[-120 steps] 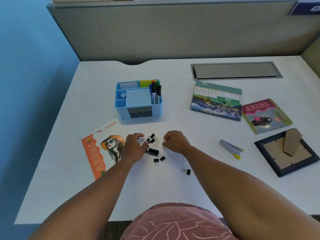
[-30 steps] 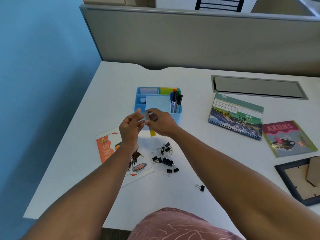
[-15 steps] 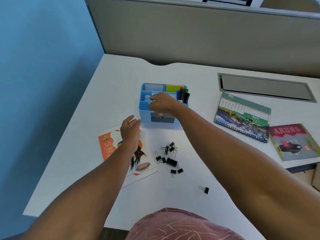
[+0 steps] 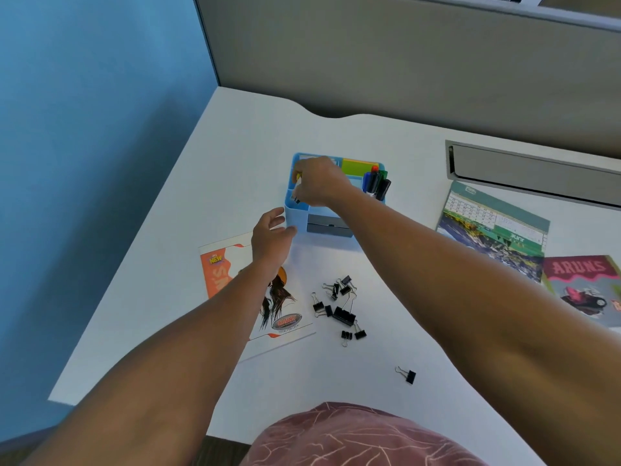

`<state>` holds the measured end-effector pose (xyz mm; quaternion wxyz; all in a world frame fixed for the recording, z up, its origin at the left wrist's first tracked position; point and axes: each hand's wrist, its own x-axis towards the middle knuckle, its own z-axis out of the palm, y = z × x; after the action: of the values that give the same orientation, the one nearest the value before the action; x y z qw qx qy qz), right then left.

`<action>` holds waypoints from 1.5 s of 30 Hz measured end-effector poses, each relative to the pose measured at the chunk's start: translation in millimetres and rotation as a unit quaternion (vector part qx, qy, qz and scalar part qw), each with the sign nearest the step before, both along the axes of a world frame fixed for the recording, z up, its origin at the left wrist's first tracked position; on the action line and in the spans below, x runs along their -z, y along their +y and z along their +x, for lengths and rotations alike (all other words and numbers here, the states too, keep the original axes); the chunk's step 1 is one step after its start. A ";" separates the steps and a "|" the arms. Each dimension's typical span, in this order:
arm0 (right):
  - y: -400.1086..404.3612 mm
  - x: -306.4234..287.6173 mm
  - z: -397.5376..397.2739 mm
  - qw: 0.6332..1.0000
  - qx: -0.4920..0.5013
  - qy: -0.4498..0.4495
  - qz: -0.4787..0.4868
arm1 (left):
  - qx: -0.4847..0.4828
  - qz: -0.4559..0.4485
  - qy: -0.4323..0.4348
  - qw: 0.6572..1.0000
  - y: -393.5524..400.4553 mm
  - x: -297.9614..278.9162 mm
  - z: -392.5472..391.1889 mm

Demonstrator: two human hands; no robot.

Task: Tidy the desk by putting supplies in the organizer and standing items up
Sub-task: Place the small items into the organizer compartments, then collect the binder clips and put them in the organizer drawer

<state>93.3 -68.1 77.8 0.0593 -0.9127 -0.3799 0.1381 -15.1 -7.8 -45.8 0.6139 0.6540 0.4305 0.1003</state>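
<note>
From the head view, I cannot see all of the light blue plastic desk organizer [image 4: 295,215] near the middle of the frame, because my right hand [image 4: 319,183] covers its left and middle parts. That hand is curled over the left front slot. Its fingertips seem to pinch something small with a bit of yellow and a dark end, but it is too small and too hidden for me to name. I cannot tell if it has been let go.

My left hand [image 4: 270,238] is just in front of the organizer's left corner, fingers loose and spread, holding nothing. I cannot tell if a fingertip touches the wall. My left arm hides part of the orange and white leaflet with a woman's picture [image 4: 285,317] in the lower left of the desk.

In the organizer's right back corner stand some markers [image 4: 376,181]; I count about four, bunched close. A green pad [image 4: 358,166] sits behind them.

Black metal binder clips [image 4: 339,311] lie in a loose pile in front of the organizer, around eight, tangled, so the count is rough. One more lone binder clip [image 4: 408,375] lies apart, lower right.

At the right, my right arm partly blocks a spiral desk calendar [image 4: 494,230] lying flat. A pink booklet [image 4: 584,287] is cut off by the frame edge. The white desk [image 4: 235,136] has a grey cable tray [image 4: 531,169] at the upper right, also cut off.
</note>
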 end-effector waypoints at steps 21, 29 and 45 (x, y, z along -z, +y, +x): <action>8.1 45.9 9.1 0.998 -0.034 -0.015 -0.051 | -0.019 -0.015 0.004 1.000 2.0 13.0 2.8; -15.4 57.9 16.0 0.971 0.135 0.098 0.169 | -0.019 -0.005 0.012 1.000 0.5 13.9 2.1; -69.4 117.0 -59.3 0.876 0.288 0.283 0.266 | 0.051 0.014 0.040 0.998 -7.0 16.0 -2.8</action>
<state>34.1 -137.5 -39.1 0.4416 -0.8537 -0.0897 0.2609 -17.8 -14.8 -61.8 0.5912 0.6873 0.4191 0.0488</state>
